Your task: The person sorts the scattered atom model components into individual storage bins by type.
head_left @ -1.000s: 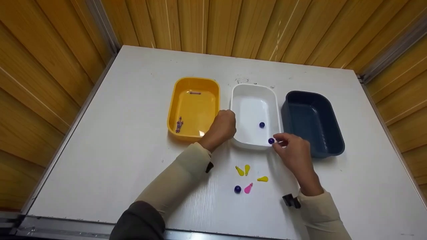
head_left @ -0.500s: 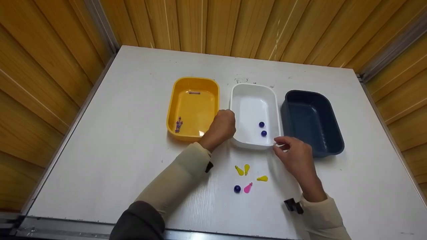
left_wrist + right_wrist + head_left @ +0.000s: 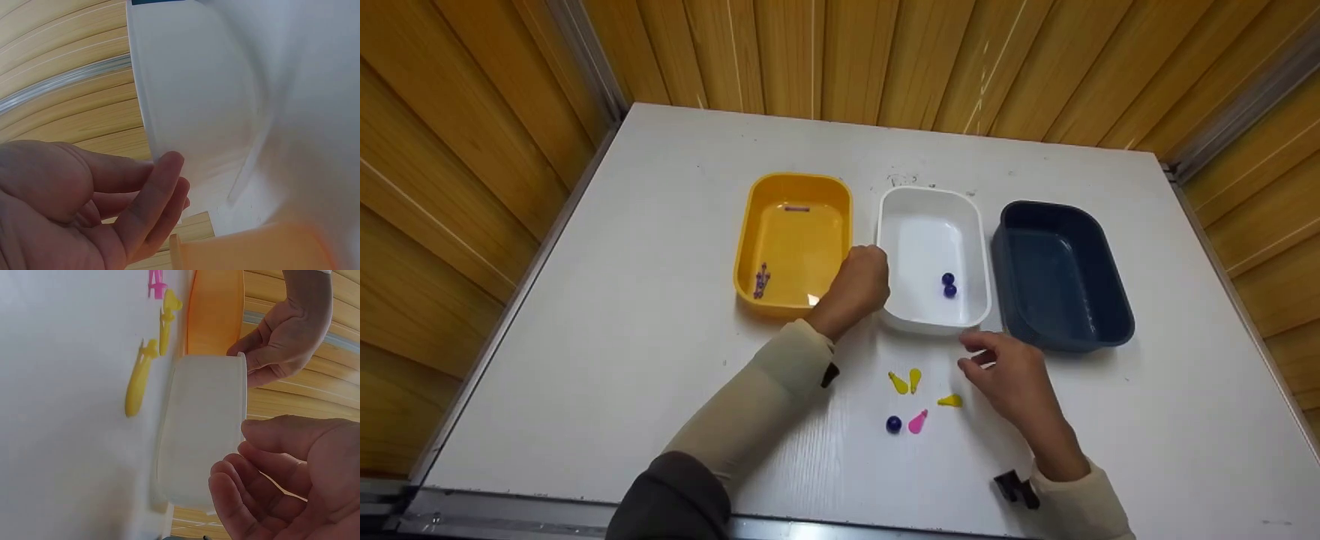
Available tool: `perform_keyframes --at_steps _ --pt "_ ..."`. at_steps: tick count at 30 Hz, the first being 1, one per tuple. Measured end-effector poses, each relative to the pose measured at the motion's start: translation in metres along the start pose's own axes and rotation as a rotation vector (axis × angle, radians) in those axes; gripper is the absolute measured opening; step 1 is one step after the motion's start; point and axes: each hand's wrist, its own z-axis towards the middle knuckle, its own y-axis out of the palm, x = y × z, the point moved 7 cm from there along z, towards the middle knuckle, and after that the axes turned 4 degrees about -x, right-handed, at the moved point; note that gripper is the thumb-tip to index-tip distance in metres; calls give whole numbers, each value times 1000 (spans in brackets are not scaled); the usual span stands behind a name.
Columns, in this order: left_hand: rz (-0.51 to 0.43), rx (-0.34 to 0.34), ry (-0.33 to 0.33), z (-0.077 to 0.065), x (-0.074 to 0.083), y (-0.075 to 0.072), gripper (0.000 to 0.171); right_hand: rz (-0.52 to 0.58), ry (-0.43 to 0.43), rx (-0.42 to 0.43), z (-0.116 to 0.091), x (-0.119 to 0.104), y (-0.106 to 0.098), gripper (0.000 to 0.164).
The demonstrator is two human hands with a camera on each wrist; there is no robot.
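Note:
My left hand (image 3: 861, 285) is at the near left corner of the white bin (image 3: 916, 232). In the left wrist view its thumb and fingers pinch the bin's rim. Two dark blue beads (image 3: 950, 291) lie touching on the bin's floor. My right hand (image 3: 1011, 379) hovers over the table just in front of the bin, fingers loosely bent and nothing between them. Nearest to it is a yellow bulb-shaped piece (image 3: 950, 401). Two more yellow pieces (image 3: 915, 380), a pink piece (image 3: 917, 421) of the same shape and a blue bead (image 3: 893, 424) lie to its left.
A yellow bin (image 3: 799, 255) with several small purple stick-like pieces (image 3: 762, 282) stands left of the white one. To the right is a dark blue bin (image 3: 1054, 277). Wood-panelled walls (image 3: 840, 60) enclose the white table (image 3: 607, 315) at back and sides.
My right hand let a blue bead drop into the white bin, where it rolled against the other. The hand then drew back toward the loose pieces. My left hand stayed put.

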Motion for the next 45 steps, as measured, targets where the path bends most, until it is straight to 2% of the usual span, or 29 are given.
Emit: perform_keyframes --at_steps 10,16,21,25,28,38,45 --pt "-64 -69 -46 1 -4 5 27 13 3 -78 -10 -7 20 32" --pt "-21 -26 -8 1 -1 1 25 31 2 -116 -15 -13 28 31" --pt "-46 -28 -20 1 -1 -1 25 65 15 -166 -19 -21 35 32" --pt "-7 -2 -1 0 1 -2 26 52 16 -210 -22 -27 41 32" --pt "18 2 6 0 1 -1 27 33 -7 -226 -25 -31 45 32" --pt "-30 -38 -38 2 -2 -1 28 -12 -155 -335 -36 -47 58 28" --pt "-72 -63 -46 2 -3 3 31 -39 -174 -381 -40 -52 68 23"
